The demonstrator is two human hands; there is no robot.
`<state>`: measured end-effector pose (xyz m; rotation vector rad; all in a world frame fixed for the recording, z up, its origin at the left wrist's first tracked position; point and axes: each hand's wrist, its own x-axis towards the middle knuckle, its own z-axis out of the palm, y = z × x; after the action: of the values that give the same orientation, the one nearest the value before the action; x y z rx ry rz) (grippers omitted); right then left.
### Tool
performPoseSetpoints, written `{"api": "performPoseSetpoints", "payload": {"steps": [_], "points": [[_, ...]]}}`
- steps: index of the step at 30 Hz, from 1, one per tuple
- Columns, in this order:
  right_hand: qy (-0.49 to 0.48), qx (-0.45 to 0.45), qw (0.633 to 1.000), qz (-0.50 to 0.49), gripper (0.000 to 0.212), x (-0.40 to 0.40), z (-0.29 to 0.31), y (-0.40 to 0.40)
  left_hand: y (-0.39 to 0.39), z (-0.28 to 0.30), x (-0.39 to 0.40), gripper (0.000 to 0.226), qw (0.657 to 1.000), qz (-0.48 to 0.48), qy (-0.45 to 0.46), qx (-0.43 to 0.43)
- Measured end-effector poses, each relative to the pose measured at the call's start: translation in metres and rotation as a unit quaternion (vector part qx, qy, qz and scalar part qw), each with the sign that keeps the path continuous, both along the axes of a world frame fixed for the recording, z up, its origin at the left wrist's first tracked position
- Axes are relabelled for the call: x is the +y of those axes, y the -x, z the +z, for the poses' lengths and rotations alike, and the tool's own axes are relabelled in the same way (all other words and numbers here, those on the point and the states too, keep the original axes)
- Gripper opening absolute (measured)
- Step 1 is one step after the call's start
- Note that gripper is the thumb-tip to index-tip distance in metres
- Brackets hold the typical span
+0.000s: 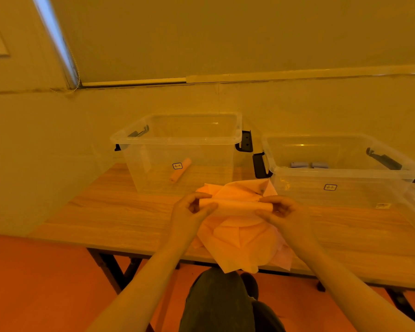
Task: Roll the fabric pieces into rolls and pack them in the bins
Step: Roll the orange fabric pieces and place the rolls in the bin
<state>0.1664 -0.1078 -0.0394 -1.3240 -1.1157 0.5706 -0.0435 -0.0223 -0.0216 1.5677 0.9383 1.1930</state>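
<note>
- Both hands hold one pink fabric roll [235, 206] in the air, above the pile of loose pink fabric pieces [240, 238] that lies at the near edge of the wooden table [120, 212].
- The left hand [189, 212] pinches the roll's left end between thumb and curled fingers; the right hand [280, 210] pinches the right end the same way.
- The roll looks tightly wound along its whole length, so I judge the rolling of this piece to be at or near its finish (whether a last flap is still loose cannot be told from here).
- Behind the pile and to its left stands a clear plastic bin [177, 140] with one pink roll [180, 170] lying on its floor.
- Behind the pile and to its right stands a second clear bin [340, 173] with two pale blue-grey rolls [309, 164] lying side by side near its far wall.
- Done so far, as it lies: three rolls packed, a fourth in hand.
- Left to do: this roll likely goes in with the pink one, and the pile still holds several unrolled sheets, one corner hanging over the table's near edge.
</note>
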Motion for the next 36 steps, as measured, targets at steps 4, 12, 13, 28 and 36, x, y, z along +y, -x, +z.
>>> {"api": "performPoseSetpoints", "payload": {"steps": [4,12,13,28,36], "points": [[0.005,0.012,1.0,-0.011,0.029,0.0015,0.0009,0.0015,0.0005,0.0007,-0.0021,0.028,0.999,-0.034,0.007,0.004],[-0.017,0.007,1.0,0.004,0.037,-0.0003,0.0032,0.0011,-0.0018,0.0005,-0.0004,0.022,1.0,-0.021,-0.012,0.012],[-0.019,0.003,1.0,0.002,0.039,-0.0002,0.003,0.0011,-0.0017,0.0003,-0.0002,0.021,1.0,-0.02,-0.013,0.011],[-0.02,-0.023,0.999,-0.014,0.032,0.0009,-0.0022,-0.0004,-0.0026,-0.0012,0.0017,0.018,1.0,-0.001,-0.013,0.009],[-0.025,-0.01,0.999,-0.027,0.027,0.0018,0.0021,-0.0003,-0.0013,0.0049,0.0,0.032,0.999,-0.024,-0.015,0.024]]}}
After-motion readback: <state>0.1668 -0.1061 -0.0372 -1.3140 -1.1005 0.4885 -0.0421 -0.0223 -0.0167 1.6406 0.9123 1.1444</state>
